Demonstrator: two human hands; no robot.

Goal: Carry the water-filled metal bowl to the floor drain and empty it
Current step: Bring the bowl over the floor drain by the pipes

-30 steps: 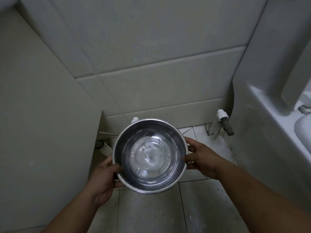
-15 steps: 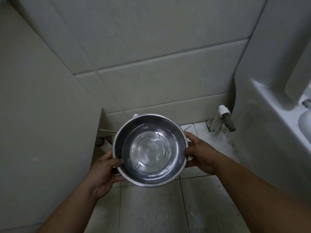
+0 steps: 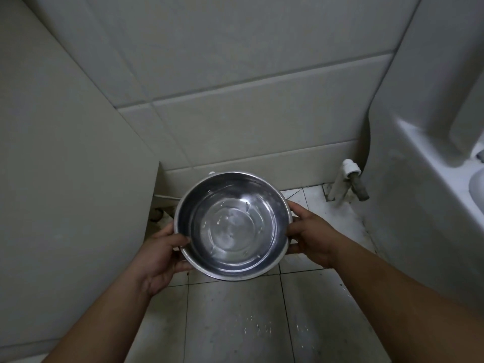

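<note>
A round metal bowl (image 3: 232, 226) with water in it is held level above the tiled floor (image 3: 235, 323), near the corner of the room. My left hand (image 3: 161, 260) grips its left rim, thumb on the edge. My right hand (image 3: 313, 235) grips the right rim. The water surface ripples and shines. No floor drain shows in this view; the floor right under the bowl is hidden by it.
A tiled wall (image 3: 248, 100) stands ahead. A pale panel (image 3: 65, 179) closes the left side. A white pipe with a tap (image 3: 349, 183) sticks out at floor level on the right, beside a white fixture (image 3: 419, 192). Pipes (image 3: 159, 205) run low behind the bowl.
The view has tilted so wall and bowl sit slightly higher in the frame. Both hands keep the same grip, and the water ripples have shifted.
</note>
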